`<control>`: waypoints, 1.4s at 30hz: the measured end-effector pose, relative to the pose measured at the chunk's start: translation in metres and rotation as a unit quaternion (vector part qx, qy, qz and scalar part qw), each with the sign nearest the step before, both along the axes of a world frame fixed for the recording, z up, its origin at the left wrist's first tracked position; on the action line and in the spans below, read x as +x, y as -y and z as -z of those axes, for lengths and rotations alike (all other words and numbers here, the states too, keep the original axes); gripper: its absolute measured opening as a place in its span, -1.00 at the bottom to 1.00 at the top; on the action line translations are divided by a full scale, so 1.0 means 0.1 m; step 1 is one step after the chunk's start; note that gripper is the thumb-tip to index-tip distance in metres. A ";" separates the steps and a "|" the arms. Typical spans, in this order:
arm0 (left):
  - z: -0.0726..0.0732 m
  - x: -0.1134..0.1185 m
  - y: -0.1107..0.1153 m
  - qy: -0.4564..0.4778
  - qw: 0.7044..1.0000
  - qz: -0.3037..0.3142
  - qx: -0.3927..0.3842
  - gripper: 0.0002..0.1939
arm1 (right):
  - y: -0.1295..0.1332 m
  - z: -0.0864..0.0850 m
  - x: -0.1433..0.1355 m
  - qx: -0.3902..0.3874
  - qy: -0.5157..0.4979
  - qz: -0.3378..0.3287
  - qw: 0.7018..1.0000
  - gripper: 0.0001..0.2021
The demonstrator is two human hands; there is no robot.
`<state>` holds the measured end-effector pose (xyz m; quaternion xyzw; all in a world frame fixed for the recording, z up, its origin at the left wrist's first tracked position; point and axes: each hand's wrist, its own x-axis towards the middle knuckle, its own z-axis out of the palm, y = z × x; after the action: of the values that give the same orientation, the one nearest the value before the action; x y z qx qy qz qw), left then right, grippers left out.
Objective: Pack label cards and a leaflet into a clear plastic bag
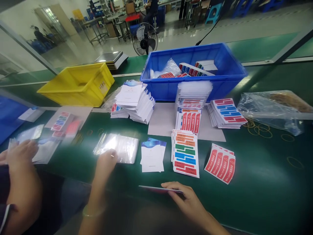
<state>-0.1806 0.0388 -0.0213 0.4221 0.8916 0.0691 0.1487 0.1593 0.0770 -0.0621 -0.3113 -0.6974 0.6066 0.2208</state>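
My left hand (107, 163), slightly blurred and with a bracelet below it, is at the near left edge of a stack of clear plastic bags (127, 148), fingers bunched on the film. In my right hand (184, 195) is a thin stack of printed sheets (154, 188), pinched between thumb and fingers and seen nearly edge-on. Between and beyond the hands lie a few blue-and-white cards (152, 160). Right of those are multicoloured sticker sheets (185, 155) and red sticker sheets (221, 163).
Behind stand a blue bin (193, 86) holding sheets and plastic, and a yellow bin (75, 88). Stacks of white cards (141, 104) and coloured sheets (227, 112) sit before them. Rubber bands (259, 129) lie right. A co-worker's hand (23, 153) handles bags at far left.
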 end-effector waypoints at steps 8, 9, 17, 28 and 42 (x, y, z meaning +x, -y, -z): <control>-0.11 0.01 0.13 0.069 0.992 -0.018 0.105 -0.72 | 0.01 -0.18 -0.16 -0.042 0.018 0.019 0.999 -0.75; -0.13 0.04 0.14 0.082 0.988 -0.023 0.126 -0.71 | 0.02 -0.20 -0.19 -0.060 0.010 0.034 0.998 -0.70; -0.37 0.79 0.19 0.289 0.947 0.037 0.133 -0.73 | -0.07 -0.31 -0.35 0.031 0.000 0.008 0.999 -0.69; -0.36 1.55 0.13 0.302 0.933 0.187 0.064 -0.76 | -0.10 -0.34 -0.37 0.038 -0.005 0.009 0.999 -0.71; -0.19 1.55 0.29 -0.056 0.963 0.226 0.135 -0.81 | 0.04 -0.14 -0.45 0.115 0.042 -0.005 0.993 -0.72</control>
<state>-0.0260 0.0102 -0.0025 0.6317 0.7626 0.1293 0.0520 0.1140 0.0725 -0.0476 -0.3053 -0.7725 0.5101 0.2230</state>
